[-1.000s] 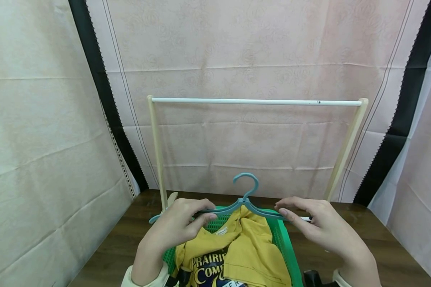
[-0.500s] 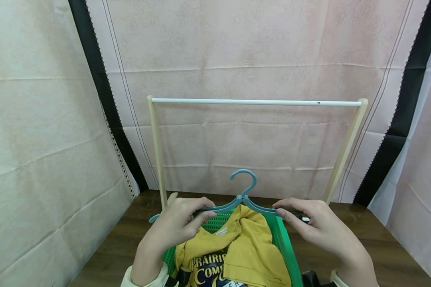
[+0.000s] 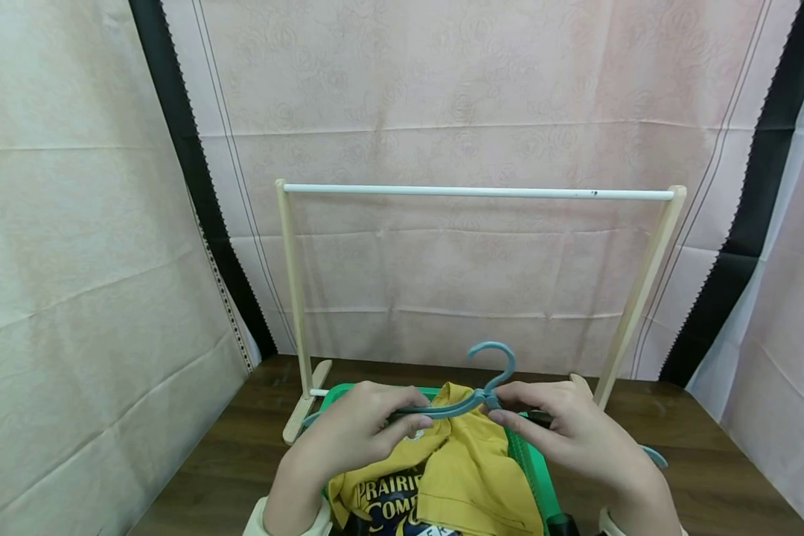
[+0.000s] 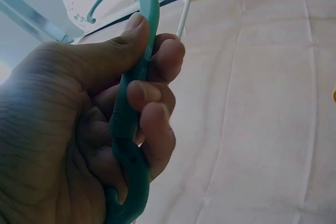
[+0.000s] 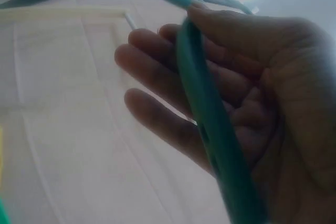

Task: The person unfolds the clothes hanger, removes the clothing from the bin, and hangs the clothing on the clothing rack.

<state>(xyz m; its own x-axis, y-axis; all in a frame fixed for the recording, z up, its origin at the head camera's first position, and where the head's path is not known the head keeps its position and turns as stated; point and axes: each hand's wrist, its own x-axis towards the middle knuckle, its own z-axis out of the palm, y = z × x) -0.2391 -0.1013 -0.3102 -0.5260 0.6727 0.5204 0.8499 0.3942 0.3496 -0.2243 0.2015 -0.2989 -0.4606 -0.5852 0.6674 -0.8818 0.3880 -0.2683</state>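
Note:
A blue plastic hanger (image 3: 452, 409) is held level above a yellow shirt (image 3: 476, 461) with dark printing, which lies in a green basket (image 3: 539, 476). My left hand (image 3: 358, 428) grips the hanger's left arm; in the left wrist view its fingers curl round the hanger (image 4: 137, 82). Close beside the hook, my right hand (image 3: 569, 428) pinches the hanger between thumb and fingers, and the hanger's right end shows past the wrist. In the right wrist view the hanger (image 5: 202, 98) crosses the palm, with the lower fingers loosely extended.
A rack with a white top bar (image 3: 476, 192) and cream posts (image 3: 295, 290) stands behind the basket on a brown wooden table (image 3: 201, 476). Pale cloth (image 3: 442, 89) hangs at the back and both sides.
My right hand has slid inward along the hanger to its middle. The hanger and my left hand have shifted right and slightly down. The shirt has stayed in the basket.

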